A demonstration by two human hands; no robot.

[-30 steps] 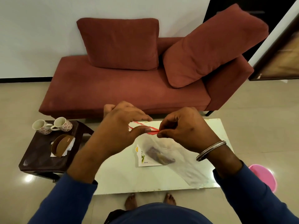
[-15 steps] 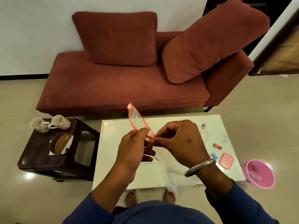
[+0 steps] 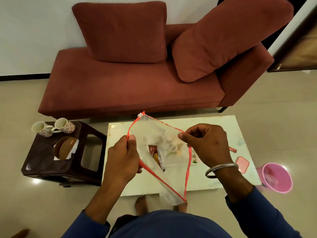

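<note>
A clear plastic zip bag point(image 3: 154, 133) with an orange-red rim is held wide open above the white low table point(image 3: 240, 127). My left hand point(image 3: 122, 159) pinches the left side of the rim between thumb and fingers. My right hand point(image 3: 205, 143), with a metal bangle on its wrist, pinches the right side of the rim. Inside the bag lies a small red and yellow sachet point(image 3: 157, 156). A white slider tab point(image 3: 140, 115) sits at the bag's far corner.
A red sofa point(image 3: 120, 90) with two cushions stands behind the table. A dark side stool point(image 3: 42, 162) at the left carries two floral mugs point(image 3: 53, 128) and a brown holder. A pink lid point(image 3: 242, 164), a small wrapper point(image 3: 232, 149) and a pink bin point(image 3: 276, 177) are at the right.
The bag's mouth, nearly closed before, has been pulled wide apart by both hands. The hands have moved away from each other, and the sachet inside has come into view.
</note>
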